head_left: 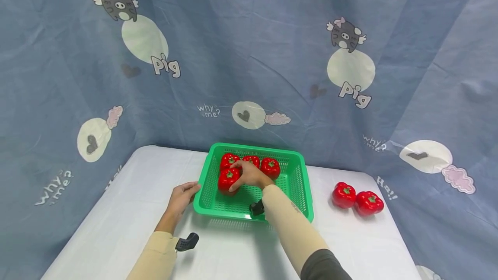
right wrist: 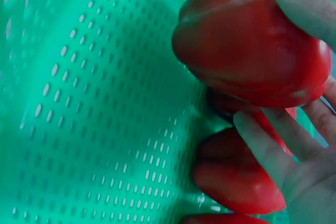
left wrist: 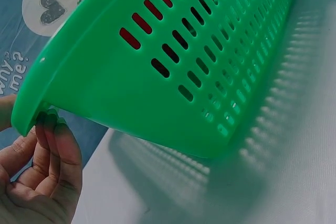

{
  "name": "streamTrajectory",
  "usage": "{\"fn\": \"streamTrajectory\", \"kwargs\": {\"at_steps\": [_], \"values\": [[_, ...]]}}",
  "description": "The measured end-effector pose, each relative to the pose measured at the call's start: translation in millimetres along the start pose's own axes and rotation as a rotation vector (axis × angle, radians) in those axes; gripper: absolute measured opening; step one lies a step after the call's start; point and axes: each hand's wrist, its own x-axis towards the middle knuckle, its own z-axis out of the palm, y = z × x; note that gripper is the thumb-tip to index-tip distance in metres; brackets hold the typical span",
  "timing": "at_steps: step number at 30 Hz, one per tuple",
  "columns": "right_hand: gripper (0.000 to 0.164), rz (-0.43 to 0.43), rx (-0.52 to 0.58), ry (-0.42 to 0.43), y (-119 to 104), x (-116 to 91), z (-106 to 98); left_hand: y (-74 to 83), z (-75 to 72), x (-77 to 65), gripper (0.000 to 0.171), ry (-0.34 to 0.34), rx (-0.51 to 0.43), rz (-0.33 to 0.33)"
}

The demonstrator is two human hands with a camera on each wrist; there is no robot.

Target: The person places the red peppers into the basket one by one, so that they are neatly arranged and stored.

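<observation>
My left hand (head_left: pixel 183 198) grips the left rim of a green plastic basket (head_left: pixel 221 214). In the left wrist view, the fingers of the left hand (left wrist: pixel 50 169) curl under the lip, and the near side of the slotted basket (left wrist: pixel 94 77) is tipped above the white surface. Inside the basket, my right hand (head_left: pixel 250 176) holds a red bell pepper (head_left: pixel 227 181) at the left, thumb on one side and fingers on the other. Seen from the right wrist, this pepper (right wrist: pixel 247 40) sits above other red peppers (right wrist: pixel 231 171). Three more peppers (head_left: pixel 270 167) lie along the back of the basket.
Two red bell peppers (head_left: pixel 344 195) rest side by side on the white table (head_left: pixel 124 202), right of the basket. Behind the table hangs a blue cloth (head_left: pixel 233 55) printed with pigs and lettering. A dark wrist camera (head_left: pixel 187 242) sits on the left forearm.
</observation>
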Motion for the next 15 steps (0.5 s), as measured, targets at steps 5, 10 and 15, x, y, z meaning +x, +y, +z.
{"fn": "streamTrajectory", "kwargs": {"at_steps": [5, 10, 15], "values": [[0.077, 0.01, -0.015, 0.008, -1, 1, 5, 0.6, 1.2, -1.2, 0.049, -0.009, 0.002, 0.002], [0.074, 0.034, -0.035, -0.011, -4, 2, 8, 0.8, 0.5, -2.4, 0.047, 0.005, 0.0, 0.005], [0.074, 0.063, -0.092, -0.039, -8, 7, 13, 0.5, -0.5, -2.3, 0.046, 0.011, 0.003, 0.01]]}}
